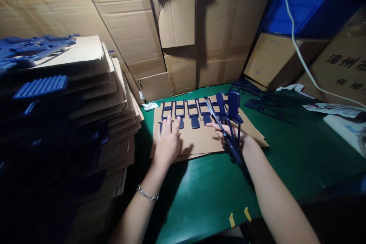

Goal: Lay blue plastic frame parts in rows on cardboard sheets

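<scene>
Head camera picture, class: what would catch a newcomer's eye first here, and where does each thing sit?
At centre, a flat brown cardboard sheet on the green table carries a row of dark blue plastic frame parts. The left hand rests flat on the sheet, while the right hand holds a bundle of the same blue parts. On the left rises a tall stack of cardboard sheets layered with blue parts.

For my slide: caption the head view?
Left hand presses cardboard sheet; right hand holds blue plastic parts.
</scene>
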